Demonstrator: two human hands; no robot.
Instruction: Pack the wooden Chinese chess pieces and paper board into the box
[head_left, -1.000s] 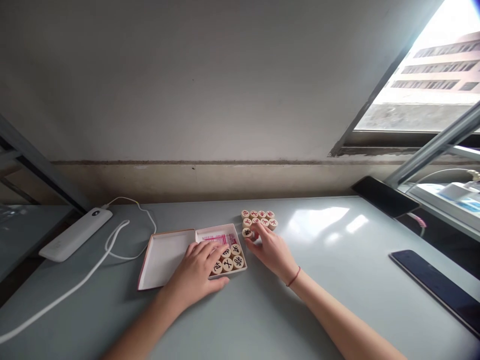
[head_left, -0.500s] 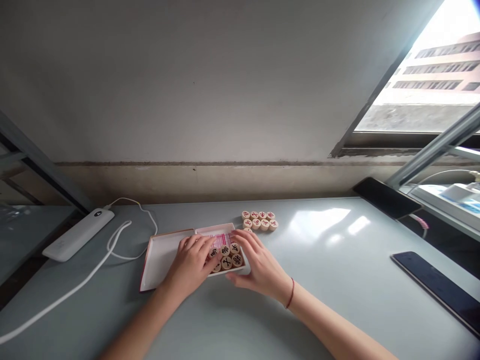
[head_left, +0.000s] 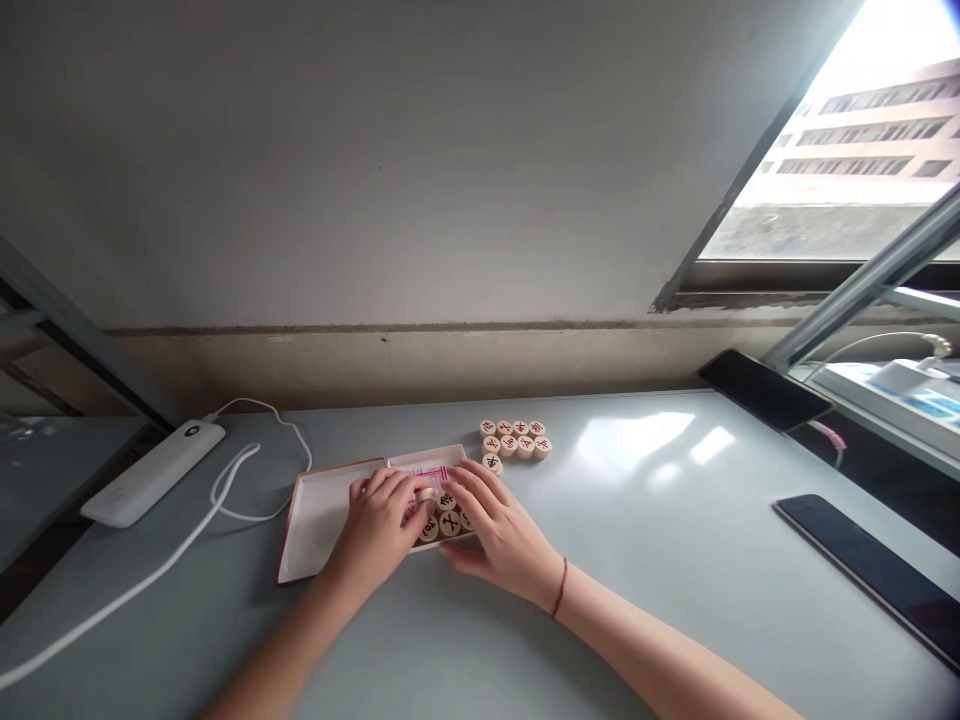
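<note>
A hinged cardboard box (head_left: 330,500) lies open on the desk, its white lid folded to the left. Round Chinese chess pieces (head_left: 449,524) with black characters sit in the right half, partly covered by my hands. My left hand (head_left: 382,515) pinches one chess piece (head_left: 426,494), tilted on its side, between thumb and fingers. Over the box's right side, my right hand (head_left: 499,530) has its thumb at the near edge and its fingers across the pieces, thumb and fingers apart. Just behind it stand several red-lettered chess pieces (head_left: 525,445) in rows.
A white power bank (head_left: 154,472) with a white cable (head_left: 157,570) lies on the left of the desk (head_left: 637,560). Two dark phones, one at the near right (head_left: 870,570) and one leaning by the metal frame (head_left: 765,390), are on the right. A wall closes off the back.
My left hand has raised a black-lettered piece onto its side. My right hand has shifted slightly left over the box, covering more pieces. The camera view has moved a little.
</note>
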